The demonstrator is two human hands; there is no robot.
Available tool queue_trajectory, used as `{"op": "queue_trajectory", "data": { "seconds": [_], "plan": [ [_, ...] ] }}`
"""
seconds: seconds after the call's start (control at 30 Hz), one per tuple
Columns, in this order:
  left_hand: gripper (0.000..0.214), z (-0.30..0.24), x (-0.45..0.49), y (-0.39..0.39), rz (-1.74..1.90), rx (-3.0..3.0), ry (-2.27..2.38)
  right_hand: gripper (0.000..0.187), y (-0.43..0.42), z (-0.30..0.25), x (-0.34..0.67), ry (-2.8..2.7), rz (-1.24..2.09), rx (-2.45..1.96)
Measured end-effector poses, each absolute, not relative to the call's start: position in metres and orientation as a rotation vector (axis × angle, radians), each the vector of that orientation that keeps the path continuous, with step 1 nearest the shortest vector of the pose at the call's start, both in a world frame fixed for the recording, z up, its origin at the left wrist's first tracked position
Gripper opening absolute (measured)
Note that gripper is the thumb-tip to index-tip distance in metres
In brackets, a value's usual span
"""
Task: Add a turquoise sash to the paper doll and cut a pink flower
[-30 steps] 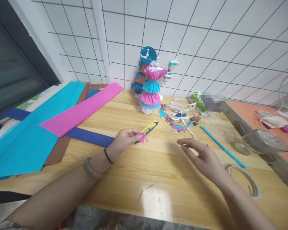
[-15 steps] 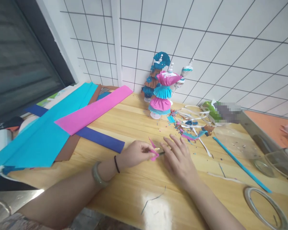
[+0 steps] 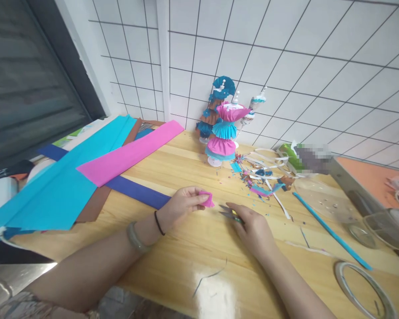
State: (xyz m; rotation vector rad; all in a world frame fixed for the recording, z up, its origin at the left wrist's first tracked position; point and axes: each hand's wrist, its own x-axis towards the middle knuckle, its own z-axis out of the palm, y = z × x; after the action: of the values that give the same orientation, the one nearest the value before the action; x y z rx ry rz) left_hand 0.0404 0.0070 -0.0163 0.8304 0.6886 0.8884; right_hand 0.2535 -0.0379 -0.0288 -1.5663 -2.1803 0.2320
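Between thumb and fingers, my left hand (image 3: 188, 200) pinches a small piece of pink crepe paper (image 3: 206, 199) above the wooden table. Just to its right, my right hand (image 3: 252, 223) is wrapped round a pair of small scissors (image 3: 231, 213). The scissor blades are parted and point left toward the pink paper, a little apart from it. The handles are mostly hidden in my fingers. Behind my left wrist lies a dark blue paper strip (image 3: 138, 191).
A pink strip (image 3: 133, 153) and turquoise sheet (image 3: 49, 186) lie at left. Tiered paper decorations (image 3: 222, 148) stand by the tiled wall. Paper scraps (image 3: 261, 173) spread beside them. At right are a turquoise strip (image 3: 330, 230), a tape roll (image 3: 341, 277) and a clear container (image 3: 385, 226).
My right hand has gone from flattened fingers to a grip round the scissors, whose blades now show parted. My left hand has risen slightly with the pink paper, which now looks more compact.
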Motion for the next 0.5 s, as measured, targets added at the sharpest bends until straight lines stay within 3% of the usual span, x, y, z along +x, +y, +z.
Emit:
{"op": "queue_trajectory", "data": {
  "seconds": [0.07,0.23,0.5],
  "plan": [
    [0.023,-0.018,0.042,0.006,0.891,0.906,0.736,0.028,-0.040,-0.024,0.245,-1.877,0.512,-1.568],
    [0.041,-0.024,0.050,-0.002,0.836,1.121,0.808,0.033,-0.045,-0.014,0.221,-1.517,0.989,-1.452],
    [0.044,-0.024,0.052,-0.013,0.777,1.349,0.814,0.027,-0.046,-0.014,0.215,-1.548,1.120,-1.363]
  ]
}}
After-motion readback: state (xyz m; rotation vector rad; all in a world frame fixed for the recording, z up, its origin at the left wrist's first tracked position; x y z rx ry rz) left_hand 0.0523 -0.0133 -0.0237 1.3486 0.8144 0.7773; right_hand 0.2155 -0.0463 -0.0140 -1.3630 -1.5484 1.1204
